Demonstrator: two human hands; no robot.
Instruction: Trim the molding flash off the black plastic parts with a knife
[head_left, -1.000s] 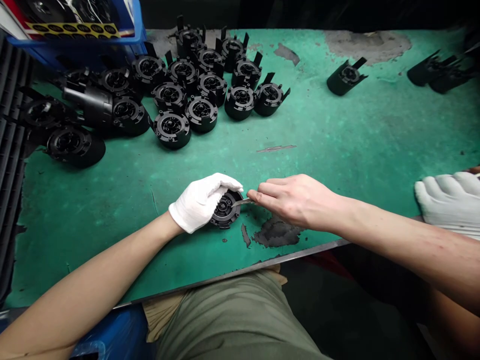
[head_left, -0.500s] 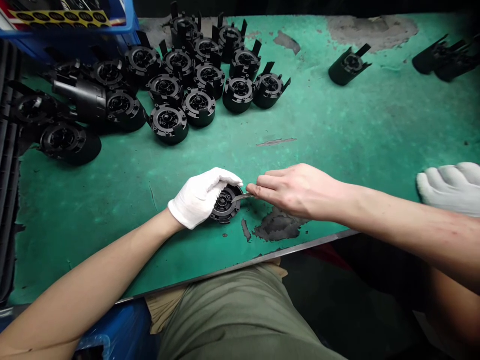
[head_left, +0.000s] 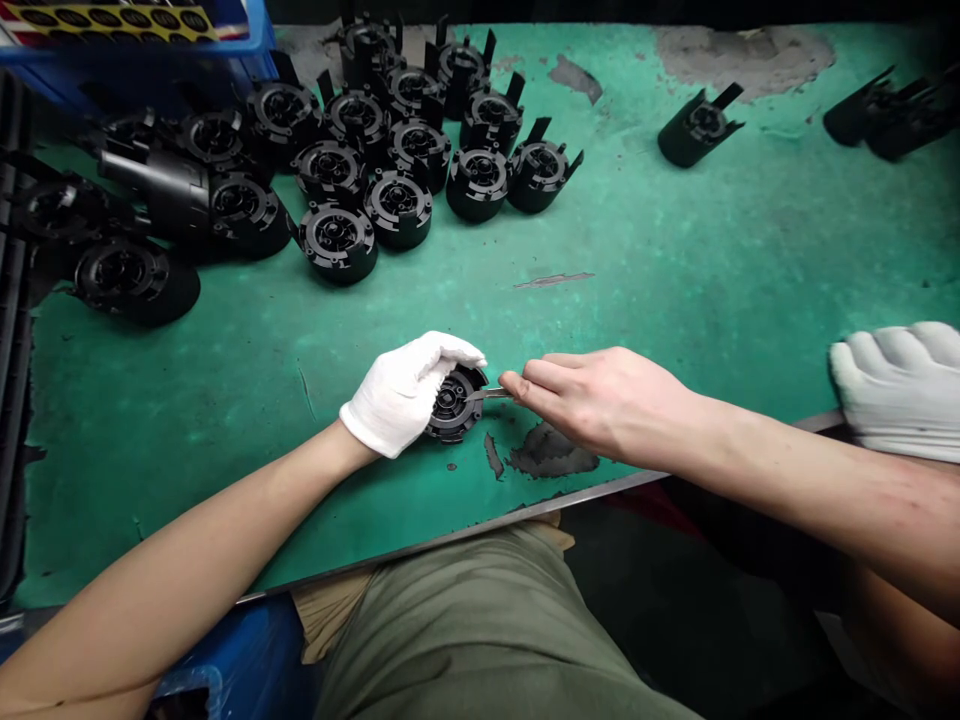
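My left hand [head_left: 397, 393], in a white glove, curls around a round black plastic housing [head_left: 454, 432] near the table's front edge. The housing's ribbed, ringed face is turned up, and the glove covers its left side. My bare right hand [head_left: 592, 400] pinches a slim pointed metal tool [head_left: 491, 393] between thumb and fingers. Lying nearly level, the tool points left, with its tip over the inside of the housing's face. Whether the tip touches the plastic I cannot tell. Its rear end is hidden in my hand.
Several similar black housings [head_left: 335, 240] crowd the back left, one lying on its side. A single housing [head_left: 694, 130] and a few more [head_left: 892, 115] stand at the back right. A blue bin [head_left: 251, 75] is behind. Another person's gloved hand [head_left: 900, 380] rests at the right.
My right hand has shifted slightly down and right, and the tool lies more level. My left hand keeps its hold on the housing.
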